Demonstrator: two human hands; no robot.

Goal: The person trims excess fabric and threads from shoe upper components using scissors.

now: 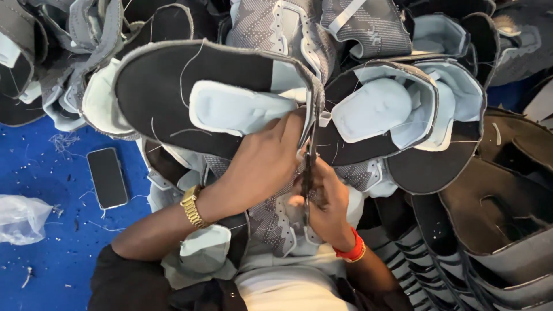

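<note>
- black fabric, edged with grey knit, makes up the flat shoe upper (173,86) that sits at the middle of the view, with a pale blue padded heel patch (236,109) sewn onto it.
- the left hand (262,164) is curled closed on the right-hand edge of this shoe upper, fingers wrapped over the rim, a gold metal wristwatch (193,206) on its wrist.
- the right hand (328,204) is closed round the handles of a pair of dark scissors (308,173), whose blades point up at the edge of the upper, just beside the left fingers; a red band (352,250) circles this wrist.
- a second black upper with a pale blue patch (374,109) lies just to the right, touching the first.
- grey patterned knit uppers (276,222) rest in the person's lap beneath both hands.
- more grey and black uppers are heaped along the top, and a stack of dark flat cut pieces (495,230) fills the right side.
- on the blue floor (46,173) to the left lie a black smartphone (107,177), a crumpled clear plastic bag (22,219) and loose thread scraps.
</note>
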